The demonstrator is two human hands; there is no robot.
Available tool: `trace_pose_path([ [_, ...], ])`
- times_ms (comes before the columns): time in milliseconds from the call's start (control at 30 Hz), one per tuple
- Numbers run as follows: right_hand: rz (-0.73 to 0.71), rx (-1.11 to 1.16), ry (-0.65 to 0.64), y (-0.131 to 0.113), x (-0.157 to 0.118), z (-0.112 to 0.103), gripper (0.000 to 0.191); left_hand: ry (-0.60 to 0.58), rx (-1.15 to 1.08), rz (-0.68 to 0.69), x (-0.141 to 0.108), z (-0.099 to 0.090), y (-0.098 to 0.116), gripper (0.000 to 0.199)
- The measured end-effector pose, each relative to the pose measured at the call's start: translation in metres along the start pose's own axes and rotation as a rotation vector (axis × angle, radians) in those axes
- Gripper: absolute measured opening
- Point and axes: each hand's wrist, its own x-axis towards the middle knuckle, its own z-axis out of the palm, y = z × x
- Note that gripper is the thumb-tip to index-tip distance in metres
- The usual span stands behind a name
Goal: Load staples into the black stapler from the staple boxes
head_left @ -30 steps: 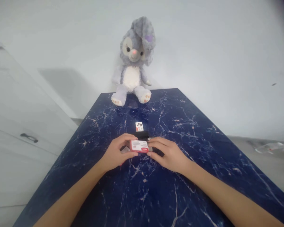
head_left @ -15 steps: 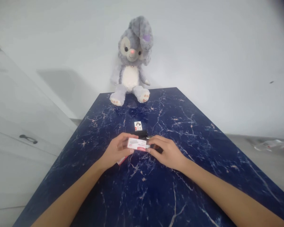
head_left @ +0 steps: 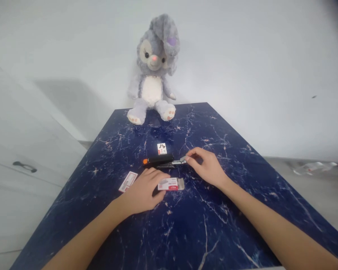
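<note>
My left hand point(head_left: 146, 189) has its thumb and fingers closed on a small white and red box point(head_left: 168, 184), low over the table. Grey material shows at the box's right end. My right hand point(head_left: 204, 165) pinches a small grey piece point(head_left: 183, 158), which looks like a strip of staples, at the right end of a black stapler point(head_left: 160, 160). The stapler has an orange tip at its left and a metal part stretching out to the right. Behind it lies a small white card point(head_left: 162, 148) with a dark picture.
A red and white packet point(head_left: 128, 181) lies left of my left hand on the dark blue marbled table point(head_left: 169, 240). A grey plush rabbit point(head_left: 153, 90) sits at the table's far edge, against the wall. A cabinet door point(head_left: 22, 195) stands at the left.
My hands have moved apart. My left hand has lowered the box toward me; my right hand has left the box and moved to the stapler's right end with the grey piece.
</note>
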Motion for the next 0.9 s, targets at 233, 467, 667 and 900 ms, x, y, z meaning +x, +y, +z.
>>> trace_pose_path([
  [233,-0.078,-0.197,-0.099,0.0118,0.0038,0.0043,0.014,0.007,0.042,0.060,-0.0001,0.0013,-0.0039,0.031],
  [467,-0.140,-0.260,-0.156,0.0116,0.0011,0.0041,0.009,0.011,0.047,0.088,-0.0002,0.0004,-0.0020,0.027],
  [667,-0.116,-0.265,-0.124,0.0107,0.0017,0.0034,0.012,0.018,0.048,0.094,-0.0006,0.0007,-0.0028,0.029],
  [900,-0.096,-0.241,-0.126,0.0109,0.0010,0.0046,0.018,0.002,0.033,0.088,0.0004,-0.0002,-0.0024,0.027],
])
